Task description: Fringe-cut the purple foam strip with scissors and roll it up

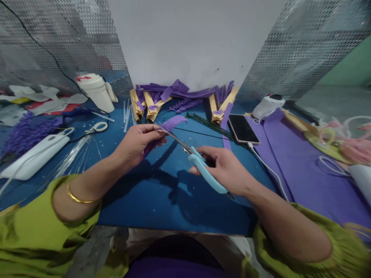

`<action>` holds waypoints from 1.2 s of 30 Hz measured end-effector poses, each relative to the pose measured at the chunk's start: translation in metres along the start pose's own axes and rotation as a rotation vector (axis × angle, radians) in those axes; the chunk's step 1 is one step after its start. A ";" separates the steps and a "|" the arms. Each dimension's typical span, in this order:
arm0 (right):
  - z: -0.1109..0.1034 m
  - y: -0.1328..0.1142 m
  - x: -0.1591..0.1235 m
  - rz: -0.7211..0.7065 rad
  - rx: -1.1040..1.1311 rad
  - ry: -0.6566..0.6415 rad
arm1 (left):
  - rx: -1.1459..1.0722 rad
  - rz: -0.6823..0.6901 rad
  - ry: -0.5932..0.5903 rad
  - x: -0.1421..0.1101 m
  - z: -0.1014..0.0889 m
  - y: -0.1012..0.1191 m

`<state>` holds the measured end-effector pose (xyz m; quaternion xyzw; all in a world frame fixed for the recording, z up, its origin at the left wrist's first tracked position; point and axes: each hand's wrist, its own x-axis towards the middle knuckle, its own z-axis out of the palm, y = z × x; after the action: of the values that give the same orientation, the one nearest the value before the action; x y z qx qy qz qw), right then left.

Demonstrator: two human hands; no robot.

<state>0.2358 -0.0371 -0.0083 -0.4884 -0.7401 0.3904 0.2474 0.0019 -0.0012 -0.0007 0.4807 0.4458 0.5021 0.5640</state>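
Note:
My left hand (pixel 138 143) pinches a strip of purple foam (pixel 171 123), holding it above the blue table (pixel 162 200). My right hand (pixel 224 170) grips light-blue-handled scissors (pixel 203 170). Their metal blades reach up and left to the edge of the strip, close to my left fingertips. Both hands hover over the middle of the table, a short gap apart.
Purple foam pieces and tan paper bundles (pixel 150 106) lie at the back. A phone (pixel 242 129) with a white cable, a purple sheet (pixel 301 170), white scissors (pixel 97 127), a white bottle (pixel 97 92), a white glue gun (pixel 34 156) and green wires (pixel 208 123) surround the middle.

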 end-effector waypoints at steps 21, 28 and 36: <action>-0.001 0.002 0.000 -0.028 0.088 -0.055 | -0.022 -0.034 0.044 -0.002 0.003 0.005; -0.002 0.001 -0.001 -0.021 0.077 -0.060 | -0.016 -0.052 0.047 -0.002 0.003 0.006; -0.001 0.002 0.000 -0.021 0.079 -0.056 | -0.005 -0.074 0.049 -0.002 0.003 0.008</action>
<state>0.2371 -0.0367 -0.0092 -0.4592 -0.7359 0.4302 0.2501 0.0040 -0.0035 0.0076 0.4499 0.4759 0.4936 0.5722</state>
